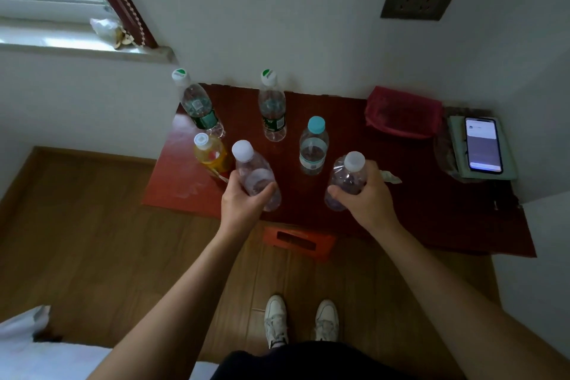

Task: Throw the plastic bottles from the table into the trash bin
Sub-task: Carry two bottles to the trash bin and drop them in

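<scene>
Several plastic bottles stand on a dark red table (416, 194). My left hand (243, 203) grips a clear white-capped bottle (254, 174) near the front edge. My right hand (364, 194) is closed around a second clear white-capped bottle (347, 177). Behind them stand a yellow bottle (211, 156), a blue-capped bottle (313, 148) and two green-labelled bottles (199, 103) (272, 108). No trash bin is identifiable in view.
A red pouch (404, 112) lies at the table's back. A phone (482, 143) rests on a green case at the right. An orange stool (299, 242) sits under the table's front edge. Wooden floor (92, 225) spreads left; a bed corner (24, 345) is at bottom left.
</scene>
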`<state>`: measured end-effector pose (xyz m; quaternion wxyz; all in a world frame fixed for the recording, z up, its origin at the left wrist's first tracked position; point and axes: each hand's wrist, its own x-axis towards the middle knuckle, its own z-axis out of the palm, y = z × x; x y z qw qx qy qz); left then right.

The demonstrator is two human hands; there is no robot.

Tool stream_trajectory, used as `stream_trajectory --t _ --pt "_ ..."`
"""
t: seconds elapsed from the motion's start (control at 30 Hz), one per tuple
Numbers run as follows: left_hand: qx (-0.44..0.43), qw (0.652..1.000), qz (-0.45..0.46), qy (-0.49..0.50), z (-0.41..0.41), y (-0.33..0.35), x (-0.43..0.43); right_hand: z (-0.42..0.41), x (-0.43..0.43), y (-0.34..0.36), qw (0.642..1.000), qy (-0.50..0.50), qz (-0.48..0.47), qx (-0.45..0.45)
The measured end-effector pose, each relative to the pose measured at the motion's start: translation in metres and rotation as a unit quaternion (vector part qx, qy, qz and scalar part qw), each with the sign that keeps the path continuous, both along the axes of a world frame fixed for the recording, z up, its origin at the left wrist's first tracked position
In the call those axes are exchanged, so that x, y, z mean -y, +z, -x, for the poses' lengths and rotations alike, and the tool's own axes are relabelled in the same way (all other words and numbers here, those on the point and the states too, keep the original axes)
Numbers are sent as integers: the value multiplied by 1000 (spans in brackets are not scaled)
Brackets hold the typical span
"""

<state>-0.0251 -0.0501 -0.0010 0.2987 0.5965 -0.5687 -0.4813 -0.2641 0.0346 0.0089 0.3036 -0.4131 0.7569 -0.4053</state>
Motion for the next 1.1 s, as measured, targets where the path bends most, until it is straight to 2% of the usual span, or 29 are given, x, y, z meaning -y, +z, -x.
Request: stream_trajectory --t 0.2,0.37,0.57,0.77,0.97,1.1 --pt "-28 998 47 28 -44 39 -21 -17 -5 41 998 58 18 10" --pt "-15 995 71 66 -84 59 -57 -39 -9 57 991 131 1 7" --pt "33 977 -2 212 -155 31 -156 -97 -25 45 965 261 -36 9" --pt "85 914 -73 391 -222 0 -302 -198 -52 17 886 455 -83 -1" --pt "49 817 -118 562 -259 -15 -416 -308 -80 12 799 594 -94 2" --pt "19 781 -113 614 -282 -14 -443 -358 -82 13 767 635 -92 -14"
